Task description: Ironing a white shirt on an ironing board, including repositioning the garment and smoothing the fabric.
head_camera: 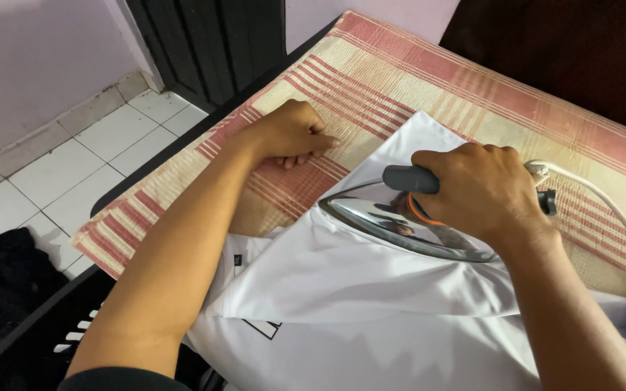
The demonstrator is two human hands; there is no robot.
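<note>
My right hand [488, 190] grips the grey handle of a shiny metal iron [393, 221], which rests on a folded white garment [342, 282], its tip pointing left. My left hand [291, 134] lies loosely curled on the red-and-cream striped cloth [371, 72], just left of the garment's upper corner. Whether its fingertips touch the white fabric I cannot tell. A white cord [603, 195] runs from the back of the iron off to the right.
The striped cloth covers a dark-edged table [146, 163]. White floor tiles [74, 166] and a pink wall [30, 65] lie to the left. A black garment [1, 279] sits at lower left. A dark slatted door [211, 43] stands behind.
</note>
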